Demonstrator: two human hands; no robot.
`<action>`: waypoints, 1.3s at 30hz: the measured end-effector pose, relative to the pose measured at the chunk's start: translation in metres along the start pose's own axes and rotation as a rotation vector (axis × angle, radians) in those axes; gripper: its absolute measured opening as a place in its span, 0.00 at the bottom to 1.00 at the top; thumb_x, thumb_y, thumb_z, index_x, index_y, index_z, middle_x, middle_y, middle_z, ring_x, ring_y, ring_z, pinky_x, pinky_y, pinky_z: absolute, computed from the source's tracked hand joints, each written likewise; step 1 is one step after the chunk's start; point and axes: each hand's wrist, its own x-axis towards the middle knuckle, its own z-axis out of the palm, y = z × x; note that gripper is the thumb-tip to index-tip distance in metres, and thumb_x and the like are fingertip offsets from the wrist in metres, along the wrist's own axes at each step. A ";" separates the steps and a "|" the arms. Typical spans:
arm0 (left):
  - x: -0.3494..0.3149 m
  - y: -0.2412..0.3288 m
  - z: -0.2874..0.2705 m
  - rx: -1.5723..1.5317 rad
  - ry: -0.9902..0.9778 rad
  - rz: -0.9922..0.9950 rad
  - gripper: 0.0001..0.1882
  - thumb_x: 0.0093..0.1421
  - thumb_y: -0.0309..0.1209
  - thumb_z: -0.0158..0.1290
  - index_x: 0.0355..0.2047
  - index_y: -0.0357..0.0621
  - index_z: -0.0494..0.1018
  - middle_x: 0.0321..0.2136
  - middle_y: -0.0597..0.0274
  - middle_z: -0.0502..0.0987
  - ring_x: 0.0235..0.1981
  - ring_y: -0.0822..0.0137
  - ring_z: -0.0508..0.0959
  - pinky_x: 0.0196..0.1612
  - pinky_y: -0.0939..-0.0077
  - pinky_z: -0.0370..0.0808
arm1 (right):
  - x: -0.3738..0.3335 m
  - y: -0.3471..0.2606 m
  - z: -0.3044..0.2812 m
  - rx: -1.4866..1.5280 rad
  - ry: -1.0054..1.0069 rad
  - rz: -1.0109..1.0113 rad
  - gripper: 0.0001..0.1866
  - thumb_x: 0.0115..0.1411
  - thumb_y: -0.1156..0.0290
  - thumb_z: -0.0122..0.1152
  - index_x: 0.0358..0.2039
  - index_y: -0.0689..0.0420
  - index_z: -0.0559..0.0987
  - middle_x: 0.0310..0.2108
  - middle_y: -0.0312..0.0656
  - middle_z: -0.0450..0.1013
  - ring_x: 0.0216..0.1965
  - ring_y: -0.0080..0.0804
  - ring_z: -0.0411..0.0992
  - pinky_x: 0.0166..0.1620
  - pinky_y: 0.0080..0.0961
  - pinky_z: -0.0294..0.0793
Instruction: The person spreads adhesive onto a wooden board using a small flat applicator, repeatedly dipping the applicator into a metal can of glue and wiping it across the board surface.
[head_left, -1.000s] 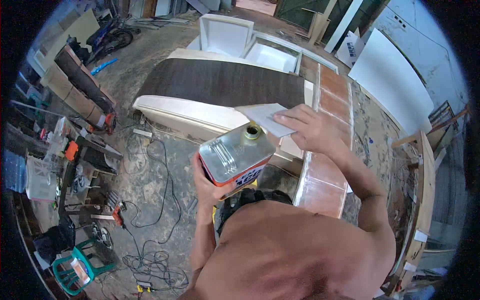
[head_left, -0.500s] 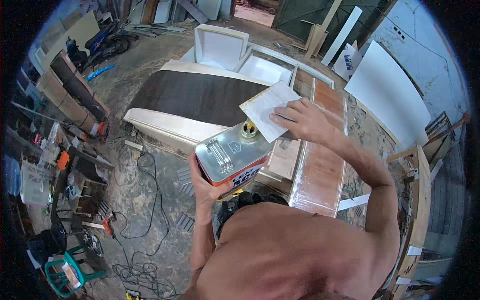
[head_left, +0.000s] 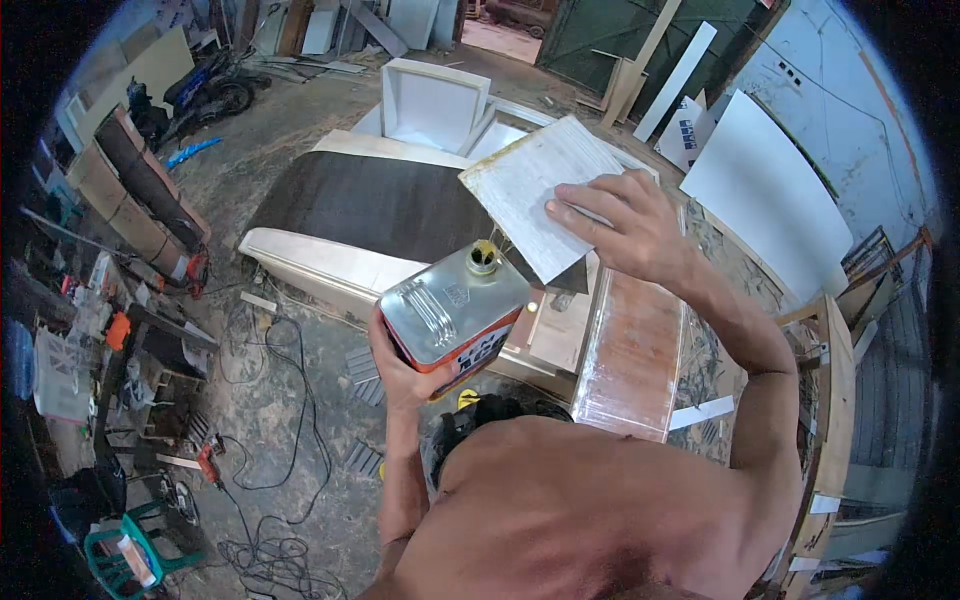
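My left hand (head_left: 402, 378) is wrapped round the side of a rectangular metal can (head_left: 425, 312) with a silver top and orange lower sides. The can leans, its round mouth (head_left: 483, 260) ringed with yellow glue-like stuff. My right hand (head_left: 630, 228) grips a thin, pale, square board (head_left: 535, 180) from its right side. Yellow residue runs along the board's left edge. Thin yellow strands hang between its lower edge and the can's mouth. Behind them a dark brown sheet (head_left: 375, 200) lies on a pale wooden piece (head_left: 330, 268).
A reddish-brown panel (head_left: 635, 345) with a glossy surface lies at my right, beside white box-like frames (head_left: 432, 105). A wooden frame (head_left: 825, 420) stands further right. On the floor to my left are an orange drill (head_left: 207, 465), tangled cables (head_left: 265, 545) and a green chair (head_left: 165, 555).
The pale board has risen slightly, away from the can's mouth. The can has shifted a little to the left. Both hands keep their hold.
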 end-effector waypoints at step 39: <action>-0.068 -0.116 -0.013 0.396 -0.076 -0.354 0.59 0.31 0.40 0.74 0.60 0.33 0.52 0.50 0.53 0.63 0.53 0.60 0.65 0.58 0.64 0.62 | -0.136 -0.143 0.181 1.027 -0.361 0.682 0.21 0.58 0.67 0.56 0.52 0.58 0.76 0.56 0.47 0.68 0.56 0.45 0.67 0.60 0.42 0.64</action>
